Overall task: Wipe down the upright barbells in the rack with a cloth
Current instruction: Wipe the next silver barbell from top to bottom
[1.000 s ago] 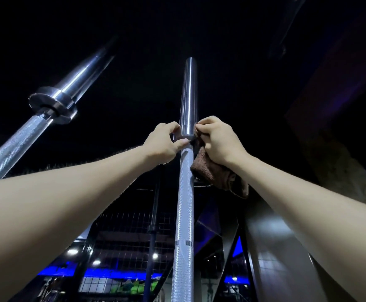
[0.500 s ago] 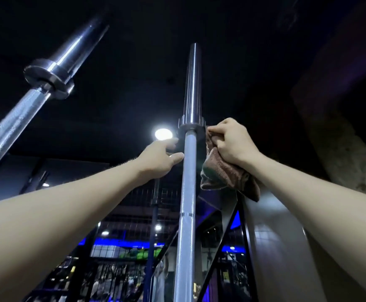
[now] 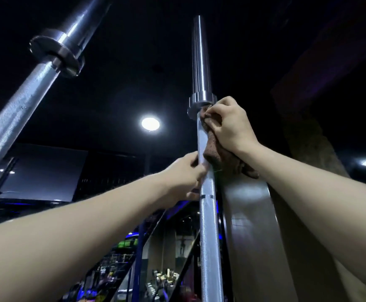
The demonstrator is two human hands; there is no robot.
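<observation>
Gripping a bunched brown terry cloth (image 3: 215, 153), the right hand (image 3: 232, 127) presses it against the right side of the upright chrome barbell (image 3: 208, 214), just beneath the steel collar (image 3: 201, 104) where the smooth sleeve begins. The left hand (image 3: 184, 173) sits lower on the opposite side, its fingers curled against the knurled shaft to steady it — how far they wrap behind I cannot tell. The bar's long axis runs straight up and down, so the unwiped length seems to lie directly below the cloth hand, and the coming stroke is probably a pull downward along the shaft towards the left hand, which would have to give way or slide ahead. The right hand is the one on the work; the left only braces. A second chrome barbell (image 3: 21, 101) leans in the upper left, well apart, its own collar (image 3: 55, 55) catching the light. The knurling looks rough enough to drag at the towelling. Around it all the room is dark — a round ceiling lamp (image 3: 150, 123) glows between the bars, a pale glossy panel (image 3: 254, 214) rises just right of the shaft, and gym gear shows dimly below.
</observation>
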